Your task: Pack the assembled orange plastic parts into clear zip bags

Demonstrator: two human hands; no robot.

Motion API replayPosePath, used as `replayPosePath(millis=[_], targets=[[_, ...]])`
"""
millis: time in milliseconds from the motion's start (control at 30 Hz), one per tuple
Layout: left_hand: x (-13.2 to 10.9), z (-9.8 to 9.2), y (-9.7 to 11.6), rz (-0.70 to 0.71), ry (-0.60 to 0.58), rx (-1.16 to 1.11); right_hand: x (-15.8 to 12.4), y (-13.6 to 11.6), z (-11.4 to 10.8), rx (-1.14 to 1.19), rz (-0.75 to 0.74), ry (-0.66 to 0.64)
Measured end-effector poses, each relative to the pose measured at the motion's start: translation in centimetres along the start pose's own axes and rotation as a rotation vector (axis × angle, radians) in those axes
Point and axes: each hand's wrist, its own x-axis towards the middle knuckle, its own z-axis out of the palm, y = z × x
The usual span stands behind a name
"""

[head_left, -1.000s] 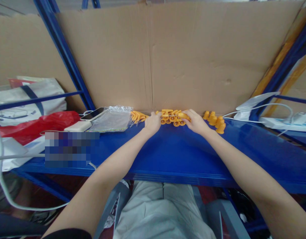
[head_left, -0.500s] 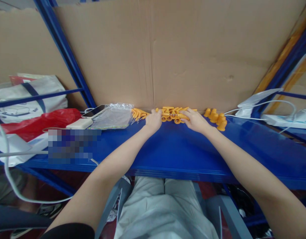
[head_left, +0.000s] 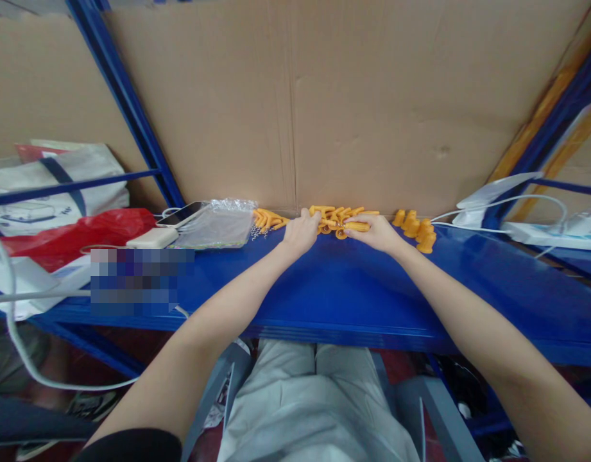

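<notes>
Right hand (head_left: 379, 233) has a yellow piece (head_left: 357, 226) pinched just right of center frame; left hand (head_left: 301, 233) is curled by the yellow pile (head_left: 341, 213), can't tell if it's gripping anything.

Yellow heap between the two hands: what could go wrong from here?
1. The yellow heap looks loosely piled between the left hand and the right hand, so a nudge might scatter it.
2. The yellow piece at the right hand's fingers could slip back onto the heap.
3. The small metal bits lie near the left wrist; a sweep of that arm might knock them away.
</notes>
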Motion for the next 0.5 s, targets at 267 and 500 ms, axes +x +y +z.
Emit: replayPosePath(millis=[267, 500], targets=[[0.7, 2.2, -0.8, 0.21, 0.069, -0.304, 0.2, 0.2, 0.3, 0.033, 0.002, -0.035], [2.0, 3.5, -2.6, 0.298, 0.077, -0.448, -0.1, 1.0, 0.2, 0.207, 0.158, -0.126]])
